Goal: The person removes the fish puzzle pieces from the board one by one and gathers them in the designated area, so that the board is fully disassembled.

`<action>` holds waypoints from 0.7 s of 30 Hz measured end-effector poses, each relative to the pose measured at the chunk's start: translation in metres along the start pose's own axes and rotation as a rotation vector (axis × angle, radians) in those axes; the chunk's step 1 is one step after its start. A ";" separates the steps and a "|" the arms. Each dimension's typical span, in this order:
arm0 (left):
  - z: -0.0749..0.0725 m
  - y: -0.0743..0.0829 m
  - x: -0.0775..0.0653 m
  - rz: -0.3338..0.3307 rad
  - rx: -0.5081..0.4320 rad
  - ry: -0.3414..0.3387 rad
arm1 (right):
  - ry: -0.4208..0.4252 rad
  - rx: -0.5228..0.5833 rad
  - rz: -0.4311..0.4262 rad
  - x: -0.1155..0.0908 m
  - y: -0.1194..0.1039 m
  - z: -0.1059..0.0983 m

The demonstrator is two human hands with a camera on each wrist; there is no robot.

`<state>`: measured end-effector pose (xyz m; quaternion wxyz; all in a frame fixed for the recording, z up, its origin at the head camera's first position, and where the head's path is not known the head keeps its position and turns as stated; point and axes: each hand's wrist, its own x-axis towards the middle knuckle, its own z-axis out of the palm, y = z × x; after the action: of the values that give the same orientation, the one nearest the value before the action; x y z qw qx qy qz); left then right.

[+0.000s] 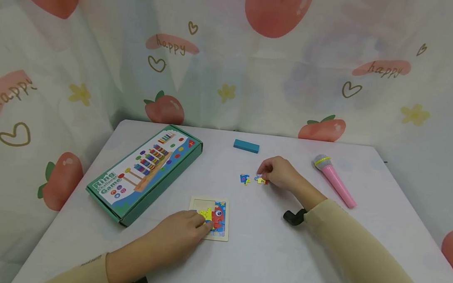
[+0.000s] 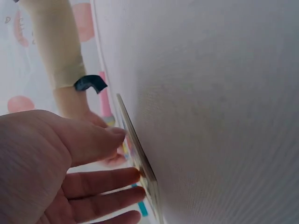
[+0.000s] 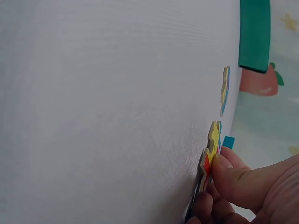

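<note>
My left hand (image 1: 178, 231) lies over the lower left of a small wooden jigsaw puzzle board (image 1: 226, 225), its fingertips touching it. In the left wrist view the thumb and fingers (image 2: 105, 183) look fairly straight along the board (image 2: 135, 140). Part of a red and yellow picture is fitted in the board; the upper left is bare. With thumb and fingers my right hand (image 1: 279, 172) pinches a colourful puzzle piece (image 3: 212, 144) at the table surface. A second, blue and yellow piece (image 1: 244, 179) lies just left of it.
A green Ring Challenge Game box (image 1: 147, 168) lies on the left of the white table (image 1: 252, 259). A blue block (image 1: 246, 146) lies at the back, and a pink toy microphone (image 1: 337, 183) on the right. A printed cloth (image 1: 251, 75) hangs behind.
</note>
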<state>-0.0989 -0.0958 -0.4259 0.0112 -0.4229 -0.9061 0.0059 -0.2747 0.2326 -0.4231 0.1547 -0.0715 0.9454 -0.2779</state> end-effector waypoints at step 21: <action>0.010 0.002 0.011 0.040 -0.004 -0.047 | 0.046 0.005 0.012 0.001 0.004 0.004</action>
<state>-0.1045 -0.0861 -0.4356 -0.0112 -0.4407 -0.8975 0.0142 -0.2747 0.2339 -0.4290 0.1349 -0.0588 0.9483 -0.2811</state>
